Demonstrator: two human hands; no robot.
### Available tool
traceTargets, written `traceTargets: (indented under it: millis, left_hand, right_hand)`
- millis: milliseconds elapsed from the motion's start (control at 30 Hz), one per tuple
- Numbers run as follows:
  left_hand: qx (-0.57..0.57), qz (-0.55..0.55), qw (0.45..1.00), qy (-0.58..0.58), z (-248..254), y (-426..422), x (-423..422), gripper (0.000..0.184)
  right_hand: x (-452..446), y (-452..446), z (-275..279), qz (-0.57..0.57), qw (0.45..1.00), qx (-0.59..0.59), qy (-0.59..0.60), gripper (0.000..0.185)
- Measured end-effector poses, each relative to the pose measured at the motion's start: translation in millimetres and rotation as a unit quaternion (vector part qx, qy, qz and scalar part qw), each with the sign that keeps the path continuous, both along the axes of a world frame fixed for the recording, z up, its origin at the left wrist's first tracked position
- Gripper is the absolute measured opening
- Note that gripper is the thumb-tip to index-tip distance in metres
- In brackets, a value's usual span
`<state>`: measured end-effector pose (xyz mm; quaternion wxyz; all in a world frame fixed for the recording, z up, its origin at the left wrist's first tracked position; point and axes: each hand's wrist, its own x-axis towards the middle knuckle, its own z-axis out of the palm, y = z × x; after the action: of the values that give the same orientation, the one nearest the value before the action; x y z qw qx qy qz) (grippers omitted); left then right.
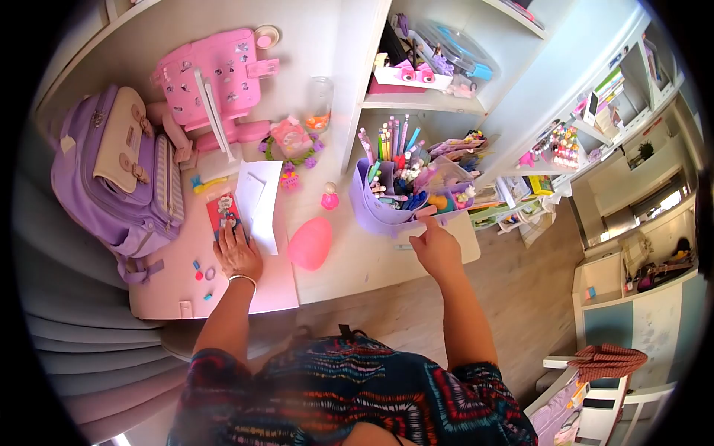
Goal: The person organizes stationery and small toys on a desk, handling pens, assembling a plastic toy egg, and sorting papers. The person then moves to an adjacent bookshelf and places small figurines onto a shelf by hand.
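Note:
My left hand [238, 254] lies flat with fingers stretched over the lower part of a red booklet [221, 208]. White folded paper [259, 207] lies beside it, under or against the hand's edge. My right hand [437, 251] is closed at the front rim of a lilac desk organizer [362, 202], with a small pink block [426, 212], eraser-like, at its fingertips. Pencils, pens and small toys [416, 178] fill the organizer. A pink balloon-like egg shape [311, 244] rests on the desk between my hands.
A purple school bag [111, 178] stands at the left, near a pink bookstand-like holder [212, 78] and a white lamp [210, 111]. Behind are a glass jar [320, 104] and a small doll [329, 195]. Small hair clips [198, 275] lie near the front edge. Shelves [424, 104] rise behind the organizer.

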<state>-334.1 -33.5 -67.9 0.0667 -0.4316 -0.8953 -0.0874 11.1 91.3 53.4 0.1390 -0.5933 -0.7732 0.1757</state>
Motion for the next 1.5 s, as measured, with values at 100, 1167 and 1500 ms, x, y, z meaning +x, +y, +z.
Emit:
traceTargets:
  millis: [100,1167,1500]
  left_hand:
    - [0.01,-0.005,1.0,0.007,-3,0,-2,0.046]
    - [-0.018,0.005,1.0,-0.025,0,0,-3,0.048]
    - [-0.002,-0.001,1.0,-0.023,-3,1,-5,0.048]
  right_hand:
    - [-19,-22,58,0.069,0.987,0.088,0.114,0.019]
    - [-134,100,113,0.158,0.946,0.166,-0.229,0.047]
    - [-99,-21,97,0.322,0.904,0.033,0.278,0.032]
